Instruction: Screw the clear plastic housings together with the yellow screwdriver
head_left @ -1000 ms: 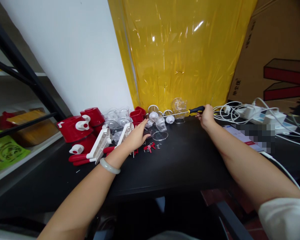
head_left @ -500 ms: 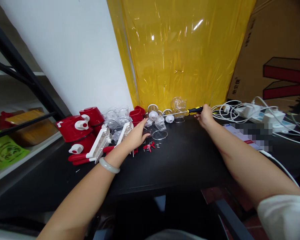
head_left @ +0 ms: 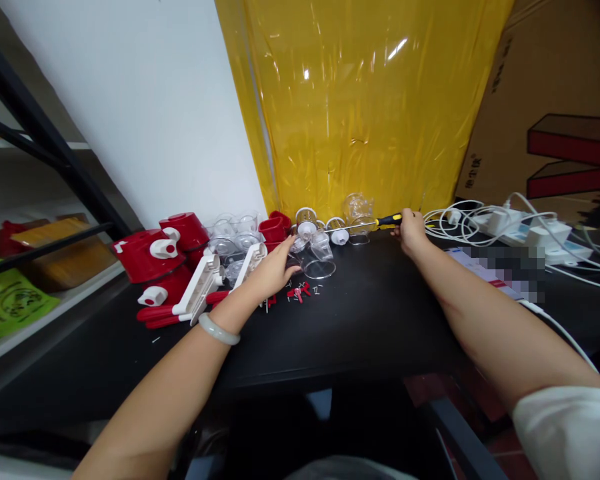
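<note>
My right hand point(head_left: 411, 231) is closed around the black and yellow handle of a screwdriver point(head_left: 375, 222) at the back of the black table point(head_left: 370, 313); its shaft points left toward clear plastic parts point(head_left: 357, 210). My left hand point(head_left: 273, 270), with a pale bangle at the wrist, rests with fingers spread on a clear plastic cup point(head_left: 317, 257) amid the pile. Small red pieces and screws point(head_left: 300, 292) lie just right of that hand. White plastic frames point(head_left: 203, 283) sit to its left.
Red housings with white knobs point(head_left: 153, 257) are heaped at the left. White cables and a power strip point(head_left: 510, 223) lie at the right by a cardboard box point(head_left: 560, 113). Yellow plastic sheeting point(head_left: 360, 100) hangs behind. A shelf point(head_left: 25, 267) stands on the left.
My right hand has crept a little farther back with the screwdriver. My left hand stays on the clear parts with hardly any motion.
</note>
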{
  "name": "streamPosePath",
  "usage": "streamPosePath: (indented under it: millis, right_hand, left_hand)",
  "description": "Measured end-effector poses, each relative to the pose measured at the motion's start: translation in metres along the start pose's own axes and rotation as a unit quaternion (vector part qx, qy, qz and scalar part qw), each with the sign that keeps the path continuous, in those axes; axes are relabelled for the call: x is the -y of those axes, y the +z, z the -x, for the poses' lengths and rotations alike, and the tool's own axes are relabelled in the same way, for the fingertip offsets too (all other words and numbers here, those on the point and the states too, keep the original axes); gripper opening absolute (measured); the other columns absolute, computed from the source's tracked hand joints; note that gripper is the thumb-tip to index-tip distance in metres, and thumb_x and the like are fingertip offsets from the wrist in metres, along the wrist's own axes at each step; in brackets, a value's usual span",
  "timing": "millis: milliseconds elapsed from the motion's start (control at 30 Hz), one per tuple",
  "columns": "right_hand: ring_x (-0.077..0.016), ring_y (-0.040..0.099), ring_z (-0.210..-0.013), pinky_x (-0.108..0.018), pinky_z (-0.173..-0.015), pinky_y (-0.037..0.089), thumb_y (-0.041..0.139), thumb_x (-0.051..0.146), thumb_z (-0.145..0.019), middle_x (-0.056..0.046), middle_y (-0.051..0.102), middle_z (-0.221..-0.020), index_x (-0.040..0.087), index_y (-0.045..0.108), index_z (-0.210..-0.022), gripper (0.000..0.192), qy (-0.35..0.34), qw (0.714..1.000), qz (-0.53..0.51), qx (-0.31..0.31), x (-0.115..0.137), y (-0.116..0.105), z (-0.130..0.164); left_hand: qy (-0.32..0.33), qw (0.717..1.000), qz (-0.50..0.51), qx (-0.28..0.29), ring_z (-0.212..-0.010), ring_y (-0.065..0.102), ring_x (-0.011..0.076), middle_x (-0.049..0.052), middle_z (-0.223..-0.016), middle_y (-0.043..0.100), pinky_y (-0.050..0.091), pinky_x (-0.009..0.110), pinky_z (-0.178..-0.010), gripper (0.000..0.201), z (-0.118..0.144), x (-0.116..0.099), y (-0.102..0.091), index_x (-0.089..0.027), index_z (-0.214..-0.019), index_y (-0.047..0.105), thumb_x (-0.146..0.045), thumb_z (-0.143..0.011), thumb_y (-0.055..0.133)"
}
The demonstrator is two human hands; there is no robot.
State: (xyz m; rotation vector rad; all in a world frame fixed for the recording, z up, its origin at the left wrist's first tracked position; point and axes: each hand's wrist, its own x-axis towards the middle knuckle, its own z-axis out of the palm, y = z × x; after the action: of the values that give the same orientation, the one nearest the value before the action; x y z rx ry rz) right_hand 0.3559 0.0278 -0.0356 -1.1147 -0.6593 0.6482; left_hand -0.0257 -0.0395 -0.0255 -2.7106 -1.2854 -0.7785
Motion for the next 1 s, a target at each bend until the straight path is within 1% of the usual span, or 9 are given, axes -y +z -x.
streamPosePath:
  millis: [100, 167, 267, 400, 467, 600, 700, 900, 1000]
  right_hand:
    - [-0.0114, 0.038, -0.043, -0.022, -0.043, 0.04, 0.043, 0.02, -0.097, 0.007, 0.04, -0.055, 0.025, 0.044, -0.079, 0.019, 0.046, 0.999, -0.019, -0.012, 0.006, 0.0028, 0.0049]
    - [-0.0111, 0.04, -0.042, -0.021, -0.041, 0.038, 0.042, 0.022, -0.1, 0.006, 0.044, -0.056, 0.024, 0.044, -0.08, 0.02, 0.051, 0.999, -0.013, -0.012, 0.0076, 0.0029, 0.0067]
    - [-0.0104, 0.04, -0.042, -0.02, -0.041, 0.037, 0.048, 0.039, -0.104, 0.007, 0.045, -0.058, 0.025, 0.046, -0.084, 0.024, 0.019, 0.999, 0.016, -0.022, 0.0048, 0.0007, 0.0051]
    - [-0.0092, 0.038, -0.043, -0.02, -0.041, 0.039, 0.062, 0.05, -0.098, 0.01, 0.043, -0.059, 0.025, 0.047, -0.088, 0.03, -0.011, 0.999, 0.031, -0.029, -0.0009, -0.0017, 0.0002]
    - [-0.0088, 0.037, -0.042, -0.019, -0.041, 0.039, 0.061, 0.046, -0.098, 0.01, 0.042, -0.059, 0.025, 0.046, -0.086, 0.028, -0.001, 1.0, 0.021, -0.02, -0.0006, -0.0015, -0.0001]
    - [-0.0095, 0.039, -0.039, -0.018, -0.041, 0.041, 0.041, 0.027, -0.104, 0.008, 0.042, -0.055, 0.025, 0.044, -0.082, 0.022, 0.075, 0.997, -0.023, -0.007, 0.0054, -0.0008, 0.0037]
    - [-0.0094, 0.043, -0.039, -0.018, -0.041, 0.042, 0.037, 0.026, -0.105, 0.006, 0.047, -0.056, 0.025, 0.044, -0.083, 0.023, 0.106, 0.994, -0.036, -0.002, 0.0077, -0.0015, 0.006]
    - [-0.0094, 0.042, -0.036, -0.017, -0.036, 0.039, 0.03, 0.04, -0.11, 0.005, 0.05, -0.055, 0.024, 0.046, -0.084, 0.035, 0.078, 0.997, 0.013, -0.019, 0.0045, -0.0019, 0.006]
    - [-0.0085, 0.039, -0.037, -0.017, -0.038, 0.041, 0.042, 0.039, -0.109, 0.008, 0.044, -0.052, 0.024, 0.046, -0.082, 0.031, 0.036, 0.998, 0.043, -0.029, 0.0034, -0.0019, 0.0074]
  left_hand:
    - [-0.009, 1.0, -0.004, 0.006, -0.159, 0.041, 0.0331, 0.024, -0.17, 0.042, 0.035, 0.054, -0.131, 0.075, -0.0004, -0.0011, -0.0006, -0.012, -0.163, 0.033, -0.028, -0.098, 0.065]
    - [-0.013, 1.0, -0.005, 0.01, -0.159, 0.04, 0.0337, 0.025, -0.169, 0.042, 0.035, 0.055, -0.131, 0.075, -0.0005, -0.0016, -0.0012, -0.009, -0.163, 0.033, -0.028, -0.098, 0.065]
    - [-0.01, 1.0, -0.001, 0.007, -0.159, 0.041, 0.0335, 0.024, -0.169, 0.042, 0.035, 0.055, -0.13, 0.075, -0.0001, -0.0012, -0.0014, -0.012, -0.163, 0.033, -0.029, -0.098, 0.066]
    - [-0.007, 1.0, 0.002, 0.001, -0.158, 0.042, 0.0321, 0.021, -0.17, 0.042, 0.036, 0.053, -0.13, 0.075, 0.0003, 0.0005, -0.0004, -0.017, -0.164, 0.033, -0.028, -0.098, 0.066]
    - [-0.005, 1.0, 0.002, 0.0, -0.158, 0.042, 0.0321, 0.021, -0.17, 0.043, 0.036, 0.053, -0.13, 0.074, 0.0002, 0.0006, -0.0001, -0.017, -0.164, 0.034, -0.028, -0.098, 0.066]
    - [-0.006, 1.0, 0.003, 0.004, -0.158, 0.041, 0.033, 0.023, -0.17, 0.042, 0.036, 0.055, -0.13, 0.075, -0.0002, -0.0008, -0.0005, -0.014, -0.163, 0.033, -0.029, -0.098, 0.066]
    - [-0.007, 1.0, 0.002, 0.005, -0.159, 0.041, 0.0329, 0.023, -0.17, 0.042, 0.035, 0.055, -0.13, 0.074, -0.0004, -0.0014, -0.0007, -0.013, -0.163, 0.033, -0.028, -0.098, 0.066]
    - [-0.002, 1.0, 0.002, 0.005, -0.159, 0.041, 0.0332, 0.022, -0.17, 0.041, 0.036, 0.055, -0.13, 0.075, -0.0001, 0.0011, 0.0004, -0.016, -0.164, 0.033, -0.029, -0.098, 0.065]
    - [-0.002, 1.0, 0.001, 0.004, -0.159, 0.041, 0.0329, 0.022, -0.17, 0.041, 0.035, 0.054, -0.131, 0.075, -0.0001, 0.0015, 0.0007, -0.016, -0.164, 0.032, -0.028, -0.098, 0.065]
